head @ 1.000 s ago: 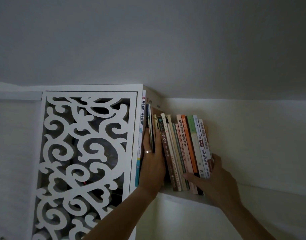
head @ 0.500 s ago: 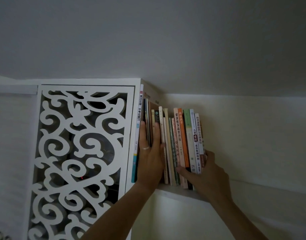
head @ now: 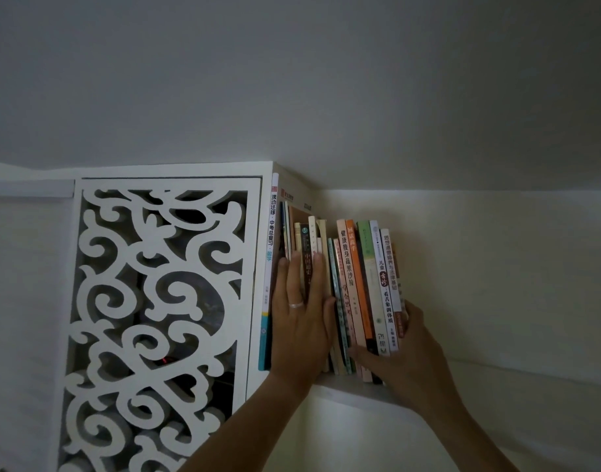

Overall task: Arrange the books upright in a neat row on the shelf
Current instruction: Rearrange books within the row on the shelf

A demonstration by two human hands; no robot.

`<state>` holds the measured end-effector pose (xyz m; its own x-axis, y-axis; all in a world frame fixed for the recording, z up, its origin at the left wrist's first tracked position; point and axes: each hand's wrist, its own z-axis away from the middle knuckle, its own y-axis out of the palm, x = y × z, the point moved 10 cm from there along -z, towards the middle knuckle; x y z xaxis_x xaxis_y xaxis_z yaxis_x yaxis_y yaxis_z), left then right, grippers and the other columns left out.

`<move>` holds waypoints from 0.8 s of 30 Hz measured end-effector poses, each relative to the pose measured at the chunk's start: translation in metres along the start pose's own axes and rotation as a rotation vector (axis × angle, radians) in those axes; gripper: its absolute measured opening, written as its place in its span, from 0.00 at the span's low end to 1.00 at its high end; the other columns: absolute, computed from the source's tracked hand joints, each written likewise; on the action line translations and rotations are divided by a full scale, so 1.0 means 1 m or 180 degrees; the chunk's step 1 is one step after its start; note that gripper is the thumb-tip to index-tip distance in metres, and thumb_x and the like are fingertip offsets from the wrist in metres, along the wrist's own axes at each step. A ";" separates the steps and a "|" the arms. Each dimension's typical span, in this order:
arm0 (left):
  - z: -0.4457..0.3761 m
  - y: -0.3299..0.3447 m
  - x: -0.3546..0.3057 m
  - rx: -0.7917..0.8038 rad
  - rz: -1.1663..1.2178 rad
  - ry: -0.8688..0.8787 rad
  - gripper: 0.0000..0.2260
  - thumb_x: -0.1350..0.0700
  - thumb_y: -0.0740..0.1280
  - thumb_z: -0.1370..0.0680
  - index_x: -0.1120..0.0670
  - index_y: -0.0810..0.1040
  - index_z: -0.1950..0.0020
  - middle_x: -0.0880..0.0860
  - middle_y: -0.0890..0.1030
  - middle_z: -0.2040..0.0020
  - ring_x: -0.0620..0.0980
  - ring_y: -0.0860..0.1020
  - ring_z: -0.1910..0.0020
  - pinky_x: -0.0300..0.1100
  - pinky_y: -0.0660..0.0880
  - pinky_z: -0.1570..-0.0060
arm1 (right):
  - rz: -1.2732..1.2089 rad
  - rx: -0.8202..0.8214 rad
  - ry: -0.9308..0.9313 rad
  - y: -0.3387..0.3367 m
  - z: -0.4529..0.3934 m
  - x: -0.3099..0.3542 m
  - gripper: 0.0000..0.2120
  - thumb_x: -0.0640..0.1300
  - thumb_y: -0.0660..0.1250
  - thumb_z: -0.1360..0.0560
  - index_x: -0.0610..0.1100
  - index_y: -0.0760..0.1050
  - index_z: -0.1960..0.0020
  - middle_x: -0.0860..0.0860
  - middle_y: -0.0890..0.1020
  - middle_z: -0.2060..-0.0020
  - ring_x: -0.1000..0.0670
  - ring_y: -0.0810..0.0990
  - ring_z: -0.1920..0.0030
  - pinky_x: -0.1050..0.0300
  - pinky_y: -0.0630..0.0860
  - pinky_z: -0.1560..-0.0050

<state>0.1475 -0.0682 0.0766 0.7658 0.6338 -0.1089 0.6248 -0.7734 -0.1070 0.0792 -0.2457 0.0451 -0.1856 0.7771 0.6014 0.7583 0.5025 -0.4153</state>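
Observation:
A row of several books [head: 355, 287] stands on a high white shelf [head: 353, 393] next to a cabinet. A tall white-and-blue book [head: 270, 267] stands at the far left against the cabinet. My left hand [head: 300, 321], a ring on one finger, lies flat with fingers spread against the spines of the left books. My right hand [head: 399, 356] cups the right end of the row, thumb across the lower spines and fingers behind the last book. The books on the right lean slightly left.
A white cabinet door with scroll-pattern cutouts [head: 156, 301] fills the left. A pale wall [head: 496, 267] runs behind and to the right of the shelf. The ceiling [head: 292, 80] is close above the books.
The books, which leaned left, have been pushed closer to upright and tighter together. My left hand now lies flatter across the left spines; my right hand stays at the row's right end.

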 end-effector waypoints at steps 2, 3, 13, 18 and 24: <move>0.000 -0.001 -0.002 0.0014 -0.0013 0.0043 0.27 0.48 0.55 0.14 0.53 0.56 0.16 0.56 0.49 0.15 0.59 0.49 0.16 0.56 0.48 0.18 | -0.0111 -0.0080 0.0058 -0.003 0.001 -0.001 0.50 0.57 0.83 0.39 0.52 0.58 0.26 0.59 0.77 0.44 0.55 0.81 0.45 0.71 0.76 0.57; -0.001 -0.002 -0.001 0.0000 0.0016 0.0050 0.27 0.49 0.55 0.14 0.53 0.56 0.16 0.56 0.50 0.15 0.59 0.49 0.16 0.56 0.49 0.18 | -0.0177 -0.0114 0.0110 -0.005 0.001 -0.003 0.48 0.55 0.83 0.38 0.51 0.59 0.27 0.61 0.77 0.47 0.58 0.81 0.49 0.73 0.75 0.60; 0.003 0.001 -0.020 0.0087 -0.0018 0.0608 0.26 0.47 0.57 0.15 0.53 0.63 0.18 0.54 0.63 0.19 0.53 0.57 0.17 0.60 0.57 0.22 | -0.0359 -0.0073 0.0316 -0.010 0.000 -0.014 0.41 0.50 0.83 0.36 0.47 0.64 0.31 0.60 0.78 0.50 0.67 0.75 0.56 0.76 0.73 0.68; 0.008 -0.012 -0.033 0.0057 0.0360 -0.0111 0.24 0.45 0.53 0.15 0.54 0.68 0.22 0.53 0.76 0.28 0.53 0.68 0.26 0.53 0.67 0.32 | -0.0303 -0.0029 0.0271 -0.007 0.001 -0.011 0.43 0.53 0.83 0.38 0.47 0.64 0.31 0.54 0.79 0.43 0.54 0.80 0.48 0.73 0.75 0.64; -0.020 -0.016 -0.016 0.0047 0.1483 -0.1735 0.04 0.53 0.63 0.16 0.51 0.77 0.44 0.44 0.81 0.51 0.39 0.79 0.54 0.40 0.81 0.51 | -0.0319 -0.0046 0.0164 -0.008 0.003 -0.002 0.47 0.57 0.83 0.40 0.46 0.63 0.29 0.53 0.78 0.38 0.47 0.80 0.40 0.52 0.80 0.44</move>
<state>0.1284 -0.0664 0.0998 0.7651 0.1574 -0.6244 0.2463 -0.9675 0.0580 0.0714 -0.2504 0.0454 -0.2290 0.7026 0.6738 0.7465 0.5710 -0.3417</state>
